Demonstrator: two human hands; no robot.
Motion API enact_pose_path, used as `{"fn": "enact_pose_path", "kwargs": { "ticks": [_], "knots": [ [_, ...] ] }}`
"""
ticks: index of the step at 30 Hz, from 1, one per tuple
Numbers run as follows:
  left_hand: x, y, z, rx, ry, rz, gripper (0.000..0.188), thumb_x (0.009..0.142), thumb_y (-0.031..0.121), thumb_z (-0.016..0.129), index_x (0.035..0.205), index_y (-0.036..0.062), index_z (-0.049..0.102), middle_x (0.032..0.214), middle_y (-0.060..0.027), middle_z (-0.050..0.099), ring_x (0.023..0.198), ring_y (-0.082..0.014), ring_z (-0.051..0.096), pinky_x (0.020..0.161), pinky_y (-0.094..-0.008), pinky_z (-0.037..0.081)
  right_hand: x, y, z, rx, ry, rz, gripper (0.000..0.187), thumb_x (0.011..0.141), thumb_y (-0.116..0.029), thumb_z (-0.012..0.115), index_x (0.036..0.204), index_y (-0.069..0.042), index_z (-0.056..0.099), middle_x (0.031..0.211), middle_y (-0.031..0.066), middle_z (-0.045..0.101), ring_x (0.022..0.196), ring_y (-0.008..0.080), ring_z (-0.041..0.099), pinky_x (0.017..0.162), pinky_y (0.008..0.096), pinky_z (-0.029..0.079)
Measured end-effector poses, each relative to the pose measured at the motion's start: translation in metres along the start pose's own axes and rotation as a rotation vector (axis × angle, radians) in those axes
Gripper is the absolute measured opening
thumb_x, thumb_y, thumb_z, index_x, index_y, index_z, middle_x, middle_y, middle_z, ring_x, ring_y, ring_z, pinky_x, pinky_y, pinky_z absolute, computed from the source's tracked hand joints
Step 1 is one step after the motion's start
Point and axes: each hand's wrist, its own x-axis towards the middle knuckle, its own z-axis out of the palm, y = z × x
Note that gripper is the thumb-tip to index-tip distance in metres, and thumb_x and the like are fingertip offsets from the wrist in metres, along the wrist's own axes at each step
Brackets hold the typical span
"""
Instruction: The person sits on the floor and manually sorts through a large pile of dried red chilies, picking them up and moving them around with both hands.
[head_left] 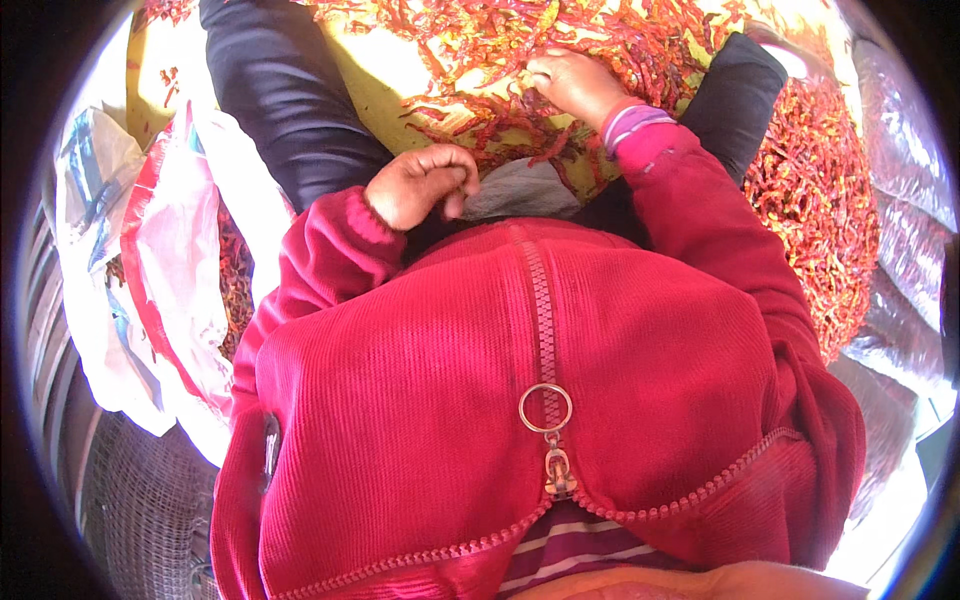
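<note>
Dried red chilli peppers (450, 45) lie scattered over a yellow surface (375, 85) between my legs. Out among them is my right hand (578, 84), its fingers bent and closed at the peppers; whatever is between the fingertips is hidden. My left hand (425, 186) stays closer to my body, over my lap, with fingers curled in and the thumb against them. Its palm is turned out of sight, so its contents cannot be made out. Just beside it, a greyish-white cloth or bag (525, 190) lies at the near edge of the peppers.
A large heap of red chillies (815, 210) rises to my right, by shiny translucent plastic wrapping (905, 150). On my left stands a white sack (190, 250) with a red stripe, with chillies (235, 280) showing inside. Dark mesh (140, 510) lies at the lower left.
</note>
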Motion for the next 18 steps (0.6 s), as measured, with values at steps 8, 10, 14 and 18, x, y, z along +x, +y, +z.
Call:
{"fn": "enact_pose_path", "kwargs": {
  "ticks": [8, 10, 14, 18],
  "knots": [
    [0.013, -0.005, -0.004, -0.296, 0.043, -0.091, 0.015, 0.077, 0.008, 0.043, 0.09, 0.0045, 0.049, 0.058, 0.0, 0.045, 0.042, -0.0075, 0.039, 0.039, -0.0194, 0.034, -0.044, -0.029, -0.052, 0.596, -0.316, 0.34, 0.025, 0.08, -0.026, 0.045, 0.079, -0.003, 0.054, 0.056, 0.0016, 0.045, 0.051, 0.0091, 0.041, 0.048, 0.0236, 0.035],
    [0.017, -0.008, -0.001, -0.295, 0.052, -0.054, 0.018, 0.076, 0.008, 0.046, 0.093, 0.0035, 0.049, 0.061, -0.0007, 0.047, 0.047, -0.0089, 0.043, 0.043, -0.0203, 0.037, -0.053, -0.043, -0.055, 0.737, -0.299, 0.298, 0.023, 0.08, -0.024, 0.044, 0.077, -0.004, 0.054, 0.056, -0.0031, 0.043, 0.051, 0.0049, 0.039, 0.046, 0.02, 0.033],
    [0.019, 0.002, 0.017, -0.478, 0.1, -0.046, 0.014, 0.079, 0.01, 0.046, 0.09, 0.0042, 0.051, 0.061, -0.0007, 0.047, 0.052, -0.0099, 0.044, 0.044, -0.0218, 0.038, -0.057, -0.069, -0.059, 0.862, -0.326, 0.295, 0.023, 0.08, -0.022, 0.043, 0.074, -0.003, 0.054, 0.056, -0.0017, 0.044, 0.05, 0.0058, 0.039, 0.046, 0.02, 0.033],
    [0.016, 0.001, 0.016, -0.489, 0.074, 0.055, 0.009, 0.08, 0.014, 0.046, 0.083, 0.0066, 0.051, 0.061, -0.0004, 0.047, 0.05, -0.0087, 0.043, 0.04, -0.02, 0.033, -0.049, -0.095, -0.056, 0.786, -0.392, 0.159, 0.024, 0.08, -0.023, 0.044, 0.072, -0.002, 0.053, 0.055, 0.0, 0.044, 0.052, 0.0069, 0.041, 0.049, 0.0223, 0.035]
  ]
}}
